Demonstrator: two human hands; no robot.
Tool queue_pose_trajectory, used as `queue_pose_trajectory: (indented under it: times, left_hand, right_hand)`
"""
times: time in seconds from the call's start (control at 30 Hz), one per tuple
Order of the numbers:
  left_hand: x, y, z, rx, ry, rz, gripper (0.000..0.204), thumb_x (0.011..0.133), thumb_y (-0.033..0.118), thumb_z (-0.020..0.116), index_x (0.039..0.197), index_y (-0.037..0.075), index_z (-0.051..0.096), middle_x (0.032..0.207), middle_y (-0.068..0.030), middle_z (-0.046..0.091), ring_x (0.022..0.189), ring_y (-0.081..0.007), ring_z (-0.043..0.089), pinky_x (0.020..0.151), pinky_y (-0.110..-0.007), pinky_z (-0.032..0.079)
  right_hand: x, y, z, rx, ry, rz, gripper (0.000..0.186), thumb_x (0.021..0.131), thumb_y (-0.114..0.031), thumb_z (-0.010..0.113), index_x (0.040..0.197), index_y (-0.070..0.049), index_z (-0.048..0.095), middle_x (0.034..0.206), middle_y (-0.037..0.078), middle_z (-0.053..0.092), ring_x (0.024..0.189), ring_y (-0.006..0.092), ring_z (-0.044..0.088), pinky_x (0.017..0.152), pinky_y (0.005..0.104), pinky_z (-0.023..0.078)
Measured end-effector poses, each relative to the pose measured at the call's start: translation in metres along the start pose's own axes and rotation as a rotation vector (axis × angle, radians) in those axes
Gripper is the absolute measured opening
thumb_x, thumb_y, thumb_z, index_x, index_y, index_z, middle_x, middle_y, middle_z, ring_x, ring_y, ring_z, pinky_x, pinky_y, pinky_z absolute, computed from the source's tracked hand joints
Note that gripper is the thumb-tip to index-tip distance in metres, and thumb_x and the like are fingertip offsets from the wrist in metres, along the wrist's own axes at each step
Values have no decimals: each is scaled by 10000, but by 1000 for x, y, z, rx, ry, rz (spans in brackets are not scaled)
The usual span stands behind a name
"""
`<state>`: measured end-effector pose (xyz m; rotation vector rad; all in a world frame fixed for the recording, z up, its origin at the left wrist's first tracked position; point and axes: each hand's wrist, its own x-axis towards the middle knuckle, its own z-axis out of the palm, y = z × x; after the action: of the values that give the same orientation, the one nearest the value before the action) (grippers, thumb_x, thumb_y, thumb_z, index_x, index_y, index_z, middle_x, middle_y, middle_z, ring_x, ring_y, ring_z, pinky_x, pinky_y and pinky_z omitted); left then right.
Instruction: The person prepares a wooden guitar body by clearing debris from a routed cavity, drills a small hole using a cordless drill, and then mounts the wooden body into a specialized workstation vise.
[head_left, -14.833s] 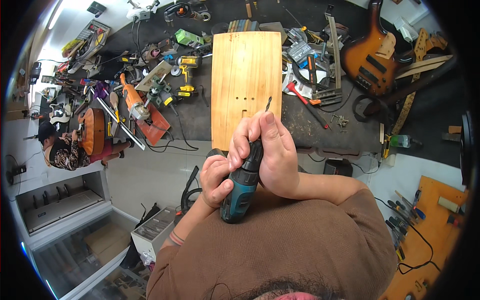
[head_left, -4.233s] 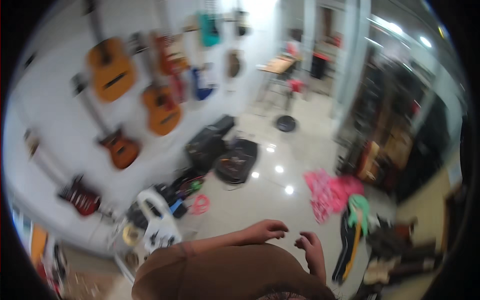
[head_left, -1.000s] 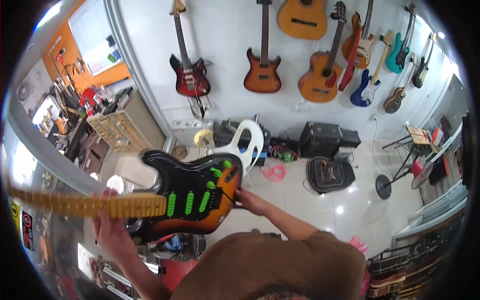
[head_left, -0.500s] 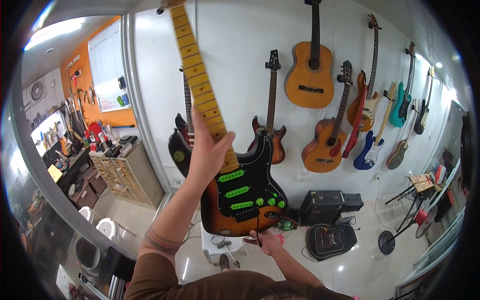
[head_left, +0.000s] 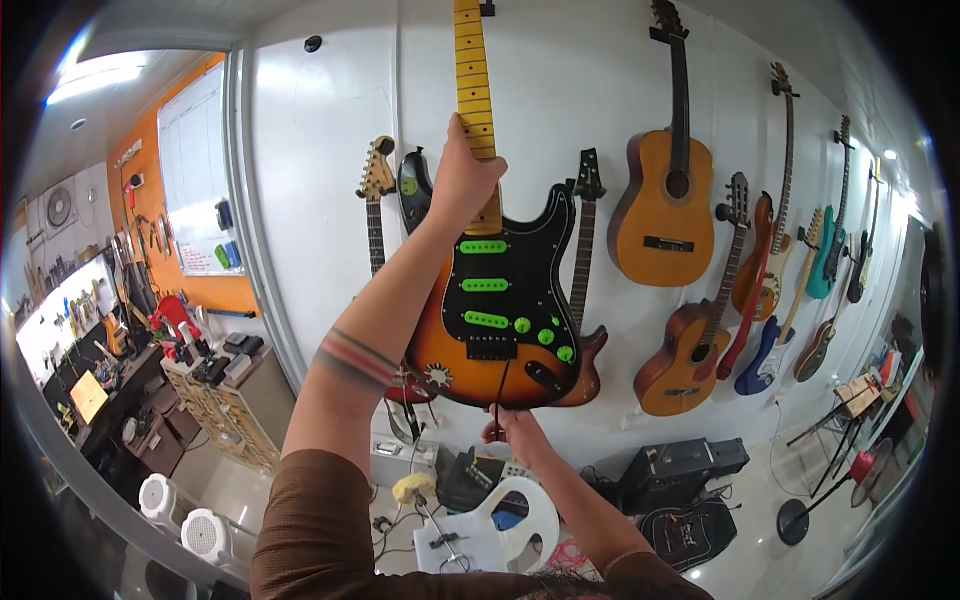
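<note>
An electric guitar (head_left: 430,340) with a sunburst body, black pickguard and bright green pickup covers and knobs is held nearly upright in front of me. My left hand (head_left: 465,180) is closed round its yellow maple neck (head_left: 474,75), just above the body. The headstock is out of view. At the bottom edge of the body is my right hand (head_left: 518,432), its fingers curled and partly hidden under the guitar. A thin dark rod (head_left: 503,385) runs from the bridge down to that hand. No strings show clearly on the guitar.
Several guitars hang on the white wall, among them an acoustic guitar (head_left: 660,215) and a headstock (head_left: 377,180) close left of my guitar. Below are a white plastic chair (head_left: 545,505), an amplifier (head_left: 665,480) and a black bag (head_left: 690,535). A drawer cabinet (head_left: 215,400) stands left.
The guitar has swung from a leftward lean to nearly upright and sits higher before the wall. Both hands keep their places on it. My view has tipped, showing the chair below.
</note>
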<state>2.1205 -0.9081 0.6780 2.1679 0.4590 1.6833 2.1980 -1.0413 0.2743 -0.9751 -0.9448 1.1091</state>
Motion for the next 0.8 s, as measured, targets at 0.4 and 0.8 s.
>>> queue_pose_trajectory:
  times: [0.4, 0.8]
  left_hand:
    - [159, -85, 58, 135, 65, 81, 1025, 824, 180, 734, 1617, -106, 150, 1304, -295, 619, 1184, -404, 665, 988, -439, 557]
    - [228, -129, 88, 135, 18, 32, 1038, 826, 190, 745, 1625, -86, 141, 1293, -273, 639, 1168, -377, 681, 976, -435, 568]
  right_hand:
    - [156, -75, -24, 45, -28, -134, 242, 1138, -275, 513, 1209, -45, 538, 1240, 109, 596, 898, 267, 737, 779, 396, 622]
    - [239, -105, -52, 17, 15, -138, 369, 1105, -335, 591, 1313, -36, 528, 1221, 86, 635, 815, 221, 747, 650, 324, 582]
